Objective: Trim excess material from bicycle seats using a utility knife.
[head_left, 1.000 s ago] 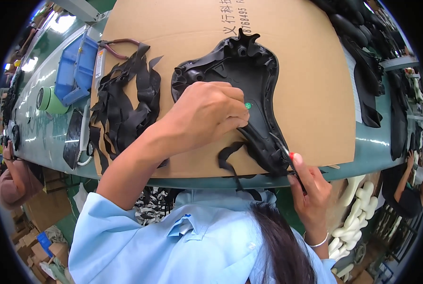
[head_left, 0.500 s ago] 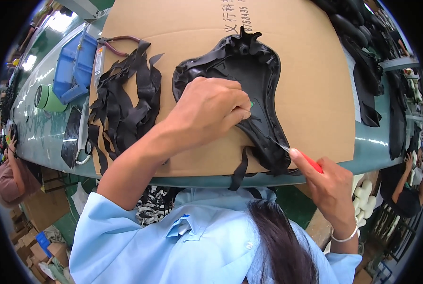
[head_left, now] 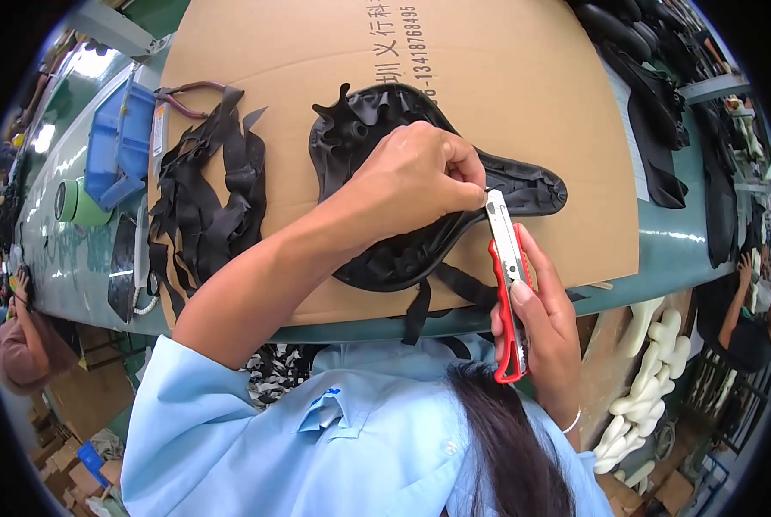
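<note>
A black bicycle saddle (head_left: 385,269) lies underside up on the cardboard, its narrow nose pointing right and its gathered cover edge showing inside. Over its middle reaches my left hand (head_left: 420,172), thumb and fingers pinched together near the base of the nose. What the pinch holds is too small and hidden to tell. My right hand (head_left: 545,314) grips a red utility knife (head_left: 508,258), its metal head upright beside the left fingertips. Loose black strips (head_left: 463,283) trail at the saddle's near side.
The cardboard sheet (head_left: 558,103) covers the green table. At left lie a heap of black cut strips (head_left: 204,207), pliers (head_left: 187,102), a blue bin (head_left: 118,142) and a green round container (head_left: 79,205). Black saddle pieces (head_left: 635,43) are piled at the far right.
The saddle has turned so its nose now points right instead of toward me. My right hand has brought the knife in beside the left fingers, which have moved right.
</note>
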{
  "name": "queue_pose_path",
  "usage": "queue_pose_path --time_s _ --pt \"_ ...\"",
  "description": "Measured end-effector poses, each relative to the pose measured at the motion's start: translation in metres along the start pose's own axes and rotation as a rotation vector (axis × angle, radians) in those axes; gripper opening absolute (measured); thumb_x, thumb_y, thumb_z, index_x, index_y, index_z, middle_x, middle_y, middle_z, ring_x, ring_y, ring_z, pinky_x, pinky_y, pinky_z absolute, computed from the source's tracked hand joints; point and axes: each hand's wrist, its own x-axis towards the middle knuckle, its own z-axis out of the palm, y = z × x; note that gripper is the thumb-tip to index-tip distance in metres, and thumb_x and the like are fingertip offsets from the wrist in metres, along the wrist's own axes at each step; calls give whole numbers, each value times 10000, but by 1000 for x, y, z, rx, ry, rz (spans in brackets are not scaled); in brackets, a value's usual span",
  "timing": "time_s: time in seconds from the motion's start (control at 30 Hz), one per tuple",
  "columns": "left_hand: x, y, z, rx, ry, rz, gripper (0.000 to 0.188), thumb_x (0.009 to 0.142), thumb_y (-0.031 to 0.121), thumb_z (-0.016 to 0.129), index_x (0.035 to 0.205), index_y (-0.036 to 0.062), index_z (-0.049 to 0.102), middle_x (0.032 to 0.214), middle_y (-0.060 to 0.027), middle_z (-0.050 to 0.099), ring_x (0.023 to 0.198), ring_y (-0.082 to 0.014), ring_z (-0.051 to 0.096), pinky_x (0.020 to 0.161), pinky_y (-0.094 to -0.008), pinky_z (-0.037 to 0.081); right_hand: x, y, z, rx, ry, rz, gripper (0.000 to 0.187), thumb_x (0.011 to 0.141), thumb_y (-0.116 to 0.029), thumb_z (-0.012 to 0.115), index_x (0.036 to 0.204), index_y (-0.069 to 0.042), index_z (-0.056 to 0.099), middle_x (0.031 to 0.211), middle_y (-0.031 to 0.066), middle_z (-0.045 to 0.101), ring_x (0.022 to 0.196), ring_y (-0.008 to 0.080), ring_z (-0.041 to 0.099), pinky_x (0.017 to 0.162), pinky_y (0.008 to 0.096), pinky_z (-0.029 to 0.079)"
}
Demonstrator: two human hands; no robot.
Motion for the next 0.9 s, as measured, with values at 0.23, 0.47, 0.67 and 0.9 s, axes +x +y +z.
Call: queue_pose_path --time_s 0.23,0.47,0.67,0.9 --pt "-1 -6 -2 -321 -8 -31 104 754 88 709 791 1 665 708 13 602 653 -62 540 625 -203 422 -12 -2 18 -176 -9 -44 556 961 -183 463 1475 -49 297 803 31 565 604 94 535 570 247 458" --pt "3 -13 -15 -781 102 85 134 820 128 710 884 20 662 742 20 617 703 -50 545 679 -180 424 -29 -12 -8 -134 -422 87 627 918 -199 531 1468 -15 293 902 67 633 614 98 557 584 240 473" --pt "23 -34 -59 177 616 602 304 902 310 608 1052 53 672 960 -157 674 961 -302 626 867 -376 466 1 26 15 64 10 -163 435 931 -169 573 1289 16 407 1039 97 604 734 122 587 657 259 498" --pt "-76 -27 -20 687 968 198 239 927 244 572 836 38 652 831 -124 627 778 -281 580 774 -399 436 92 -13 6 -177 87 -578 375 891 -175 654 1199 -13 514 1007 93 661 880 87 602 734 233 481"
